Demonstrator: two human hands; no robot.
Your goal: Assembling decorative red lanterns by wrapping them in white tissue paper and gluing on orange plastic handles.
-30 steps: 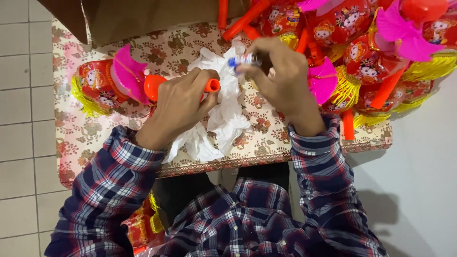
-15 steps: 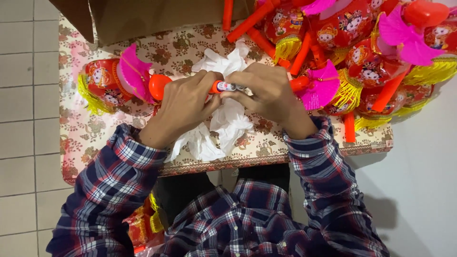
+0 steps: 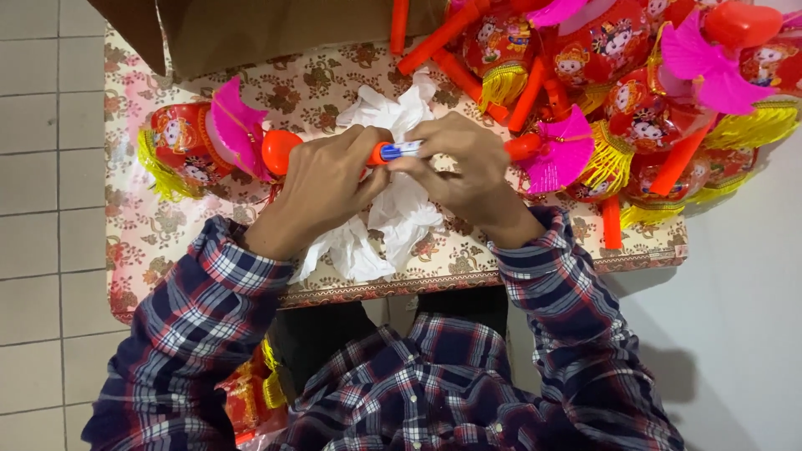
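A brown cardboard box is standing open beyond the grip, to its left; a small blue-and-white label is showing within the grip.

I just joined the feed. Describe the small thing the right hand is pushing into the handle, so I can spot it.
On the floral table, above the white tissue, the right hand pinches a small battery at the orange handle. It alone is blue and white amid red lanterns.

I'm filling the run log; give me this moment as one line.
left hand: grips orange handle | right hand: pinches blue-white battery at handle end | under: white tissue
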